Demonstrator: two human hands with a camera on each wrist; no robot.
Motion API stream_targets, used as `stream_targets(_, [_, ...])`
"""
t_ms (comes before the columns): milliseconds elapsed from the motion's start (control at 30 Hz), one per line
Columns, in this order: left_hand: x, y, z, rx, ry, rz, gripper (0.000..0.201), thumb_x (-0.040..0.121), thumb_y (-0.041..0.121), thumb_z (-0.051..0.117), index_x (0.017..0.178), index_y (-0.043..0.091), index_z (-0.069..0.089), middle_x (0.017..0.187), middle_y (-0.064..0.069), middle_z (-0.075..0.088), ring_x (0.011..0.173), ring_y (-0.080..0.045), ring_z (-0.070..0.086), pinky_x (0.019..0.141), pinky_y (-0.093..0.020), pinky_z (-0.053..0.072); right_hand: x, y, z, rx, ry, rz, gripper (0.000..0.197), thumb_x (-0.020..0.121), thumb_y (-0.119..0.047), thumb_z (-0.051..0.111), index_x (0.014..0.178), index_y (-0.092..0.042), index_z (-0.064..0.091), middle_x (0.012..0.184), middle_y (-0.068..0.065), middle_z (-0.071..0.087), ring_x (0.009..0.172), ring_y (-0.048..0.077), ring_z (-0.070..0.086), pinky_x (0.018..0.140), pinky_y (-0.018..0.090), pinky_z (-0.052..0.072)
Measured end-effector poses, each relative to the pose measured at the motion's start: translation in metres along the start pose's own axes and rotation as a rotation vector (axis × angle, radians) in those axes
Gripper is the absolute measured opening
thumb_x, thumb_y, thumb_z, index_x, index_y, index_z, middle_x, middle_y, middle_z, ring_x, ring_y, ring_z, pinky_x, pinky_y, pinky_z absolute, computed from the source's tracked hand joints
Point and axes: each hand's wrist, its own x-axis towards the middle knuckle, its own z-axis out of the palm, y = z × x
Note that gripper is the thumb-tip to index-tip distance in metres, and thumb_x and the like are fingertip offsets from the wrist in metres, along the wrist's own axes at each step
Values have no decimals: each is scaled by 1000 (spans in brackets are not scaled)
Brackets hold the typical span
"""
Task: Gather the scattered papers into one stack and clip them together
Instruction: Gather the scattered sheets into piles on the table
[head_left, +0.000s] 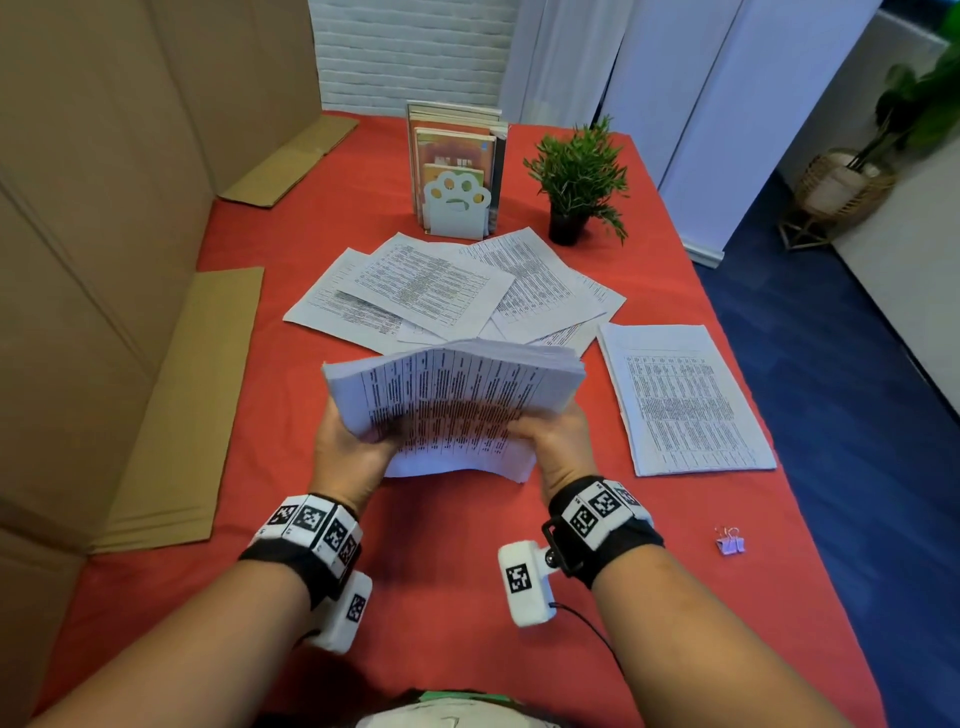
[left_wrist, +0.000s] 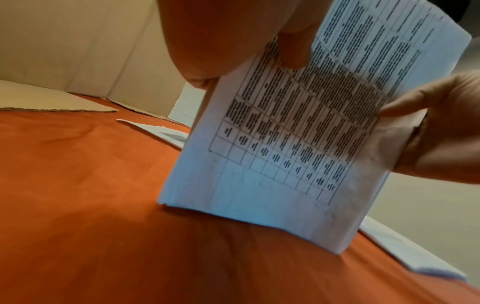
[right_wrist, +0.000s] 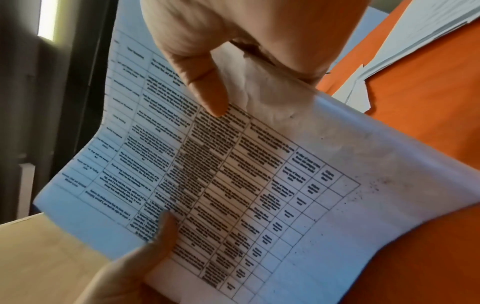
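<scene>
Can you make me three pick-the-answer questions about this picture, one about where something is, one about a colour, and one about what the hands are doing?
1. Where is the binder clip?
A. On the held stack
B. On the tablecloth, right of the right hand
C. By the potted plant

2. What colour is the tablecloth?
A. Blue
B. Green
C. Red

3. What are the hands doing?
A. Both grip the paper stack
B. Only the left hand holds it
C. Both lie flat

Answers: 1 B, the clip lies alone near the table's right edge. 2 C, red cloth shows around the papers. 3 A, a thumb presses on each side of the stack.
</scene>
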Motion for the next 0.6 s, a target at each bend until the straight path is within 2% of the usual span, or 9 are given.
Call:
stream_targets(67, [-4,-2,0,23,-11,-18,47,71,-17,67,113,-2,54,89,6,68,76,2,65,71,-10,51,2,4,-2,-11,-10,29,44,53,5,61,93,-14,61,82,7,67,82,26,63,82,45,53])
stream_targets(133, [-7,-5,0,59,-12,-36,40,71,-18,67,108,-6,56,79,11,67,66,7,62,64,-7,49,1,9,-4,-44,-17,36,37,57,9,61,84,-17,61,72,0,70,71,16,66,73,36,55])
stream_targets(200, [-7,-8,-2,61,-5,-46,45,70,-18,68,111,-12,52,85,0,66,70,7,63,67,-9,51,0,12,-5,-51,-12,24,39,59,14,61,82,-17,59,67,-4,69,61,5,65,64,26,54])
stream_targets(233, [-5,-9,-3,43,-2,-52,53,69,-17,69,116,-10,47,91,-7,66,78,1,65,71,-13,52,1,13,-5,-51,-8,22,39,58,13,61,83,-18,59,69,-3,68,61,4,65,64,24,55])
stream_targets(300, [-3,-10,-6,43,12,-63,65,67,-15,73,121,-2,40,103,-12,64,91,-12,66,77,-19,54,1,13,-4,-62,-12,30,36,58,7,62,86,-16,59,74,1,66,65,9,64,68,29,55])
stream_targets(333, [-3,-9,-5,52,14,-72,66,67,-16,72,121,1,38,104,-11,63,91,-11,65,78,-19,55,1,13,-4,-78,-26,34,34,62,7,64,90,-12,60,77,3,66,68,13,63,71,32,54])
stream_targets(433, [-6,-10,-2,75,-7,-113,57,71,-21,64,117,6,45,98,0,64,80,7,65,80,-21,56,1,17,-5,-162,-85,44,26,84,2,61,110,-3,58,90,8,67,84,22,64,83,38,52])
stream_targets(500, [-8,-11,0,92,20,-135,47,75,-19,62,112,9,52,93,5,64,72,12,64,83,-27,55,1,17,-6,-219,-90,34,22,88,-6,60,110,-5,60,93,10,68,91,28,65,90,43,51])
stream_targets(600, [-5,-5,4,95,74,-109,38,80,-14,60,110,9,57,90,10,65,70,15,63,77,-11,52,2,8,-3,-268,-111,-42,16,90,-11,58,105,-11,64,98,9,70,98,28,67,93,48,51])
